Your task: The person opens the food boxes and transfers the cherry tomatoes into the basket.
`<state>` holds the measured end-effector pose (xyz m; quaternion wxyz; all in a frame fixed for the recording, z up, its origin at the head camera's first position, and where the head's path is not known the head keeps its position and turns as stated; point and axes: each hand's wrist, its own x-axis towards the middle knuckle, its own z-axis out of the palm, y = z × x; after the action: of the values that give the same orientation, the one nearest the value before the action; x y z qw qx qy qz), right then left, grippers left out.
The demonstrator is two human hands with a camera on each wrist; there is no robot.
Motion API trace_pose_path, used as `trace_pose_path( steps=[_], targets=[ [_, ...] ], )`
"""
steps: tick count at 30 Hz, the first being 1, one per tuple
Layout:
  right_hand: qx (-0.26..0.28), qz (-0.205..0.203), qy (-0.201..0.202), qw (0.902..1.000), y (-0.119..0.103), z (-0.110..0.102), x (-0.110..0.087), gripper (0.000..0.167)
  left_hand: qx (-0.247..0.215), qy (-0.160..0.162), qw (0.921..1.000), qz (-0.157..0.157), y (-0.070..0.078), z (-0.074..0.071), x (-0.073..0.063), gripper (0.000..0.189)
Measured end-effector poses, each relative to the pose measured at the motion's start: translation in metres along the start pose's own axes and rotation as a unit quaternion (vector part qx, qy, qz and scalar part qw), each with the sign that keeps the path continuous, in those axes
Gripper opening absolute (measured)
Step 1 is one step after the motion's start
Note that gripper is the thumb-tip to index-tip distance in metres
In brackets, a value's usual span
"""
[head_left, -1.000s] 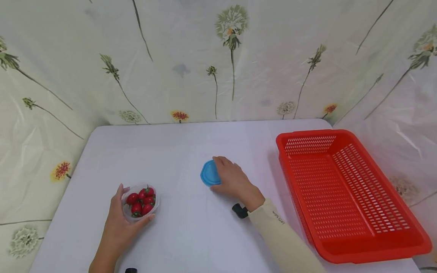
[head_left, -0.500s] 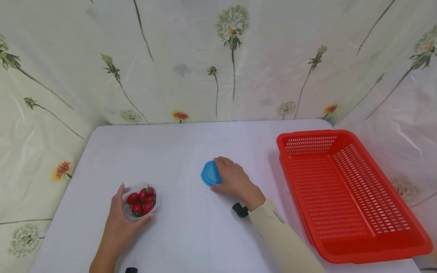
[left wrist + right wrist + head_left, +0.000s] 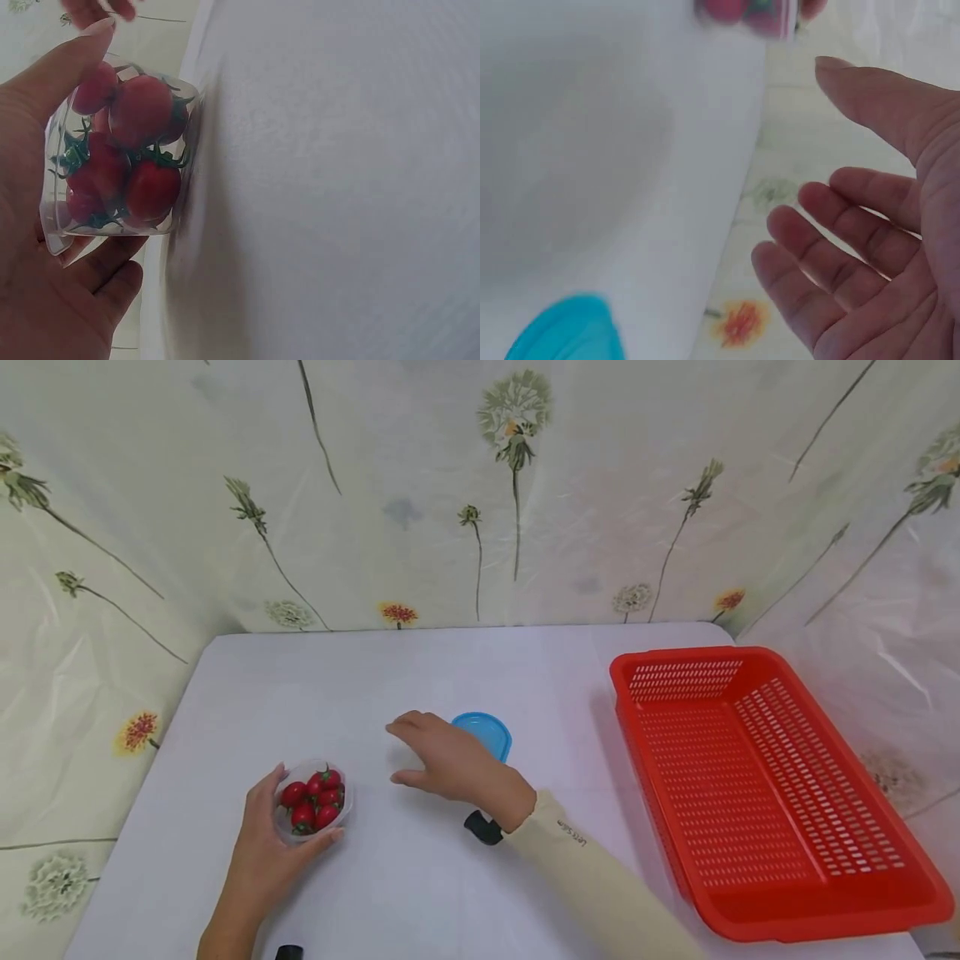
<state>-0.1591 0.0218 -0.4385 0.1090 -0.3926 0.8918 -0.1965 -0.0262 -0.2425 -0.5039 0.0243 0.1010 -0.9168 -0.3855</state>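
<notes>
On the left of the table, my left hand point(image 3: 270, 852) holds a clear plastic container point(image 3: 302, 770), thumb on one side and fingers round the other. Inside lie several red cherry tomatoes point(image 3: 142, 112) with green stalks, seen through the wall in the left wrist view. A blue lid point(image 3: 491, 733) lies flat on the table at the middle, partly hidden behind my right hand point(image 3: 461, 762). That hand hovers between lid and container, thumb and fingers spread apart. Nothing is in its grasp in the right wrist view, where the lid also shows at the bottom left.
A large red plastic basket point(image 3: 735, 893) with slotted walls stands on the right of the white table point(image 3: 420, 677). Behind the table and along its sides hangs a flower-printed sheet point(image 3: 360, 527).
My right hand has let go of the blue lid and moved left towards the container; the lid sits slightly further right. My left hand keeps its hold on the container.
</notes>
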Motion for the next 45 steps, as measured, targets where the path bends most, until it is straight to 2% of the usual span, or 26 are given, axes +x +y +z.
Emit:
trace_pose_path(
  steps=[7, 12, 19, 22, 27, 34, 37, 41, 45],
  targets=[
    [0.01, -0.063, -0.018, 0.9978, -0.043, 0.008, 0.027, 0.063, 0.004, 0.005, 0.9999, 0.009, 0.0, -0.001, 0.001, 0.123],
    [0.002, -0.091, -0.04, 0.9951, -0.067, 0.021, 0.045, 0.058, -0.019, -0.003, 0.9997, 0.016, -0.001, -0.002, -0.001, 0.121],
    [-0.026, -0.146, -0.039, 0.9882, -0.081, 0.042, 0.066, 0.029, -0.038, -0.004, 0.9988, 0.031, -0.002, -0.003, 0.0, 0.115],
    [-0.047, -0.146, -0.039, 0.9874, -0.083, 0.047, 0.071, 0.023, -0.042, 0.001, 0.9985, 0.037, -0.002, -0.003, 0.0, 0.113],
    [-0.077, -0.132, -0.033, 0.9877, -0.085, 0.053, 0.072, 0.032, -0.041, 0.002, 0.9984, 0.039, -0.002, -0.003, 0.0, 0.113],
    [-0.093, -0.103, -0.023, 0.99, -0.09, 0.06, 0.078, 0.027, -0.038, -0.004, 0.9986, 0.038, -0.002, -0.004, -0.001, 0.111],
    [-0.089, -0.089, -0.022, 0.9918, -0.092, 0.061, 0.078, 0.026, -0.035, -0.008, 0.9987, 0.035, -0.002, -0.004, -0.001, 0.11],
    [-0.078, -0.091, -0.012, 0.9927, -0.091, 0.062, 0.079, 0.023, -0.034, -0.011, 0.9989, 0.032, -0.002, -0.003, -0.001, 0.11],
    [-0.035, -0.099, -0.003, 0.9944, -0.085, 0.064, 0.077, 0.023, -0.029, -0.009, 0.999, 0.032, -0.003, -0.003, -0.001, 0.112]
  ],
)
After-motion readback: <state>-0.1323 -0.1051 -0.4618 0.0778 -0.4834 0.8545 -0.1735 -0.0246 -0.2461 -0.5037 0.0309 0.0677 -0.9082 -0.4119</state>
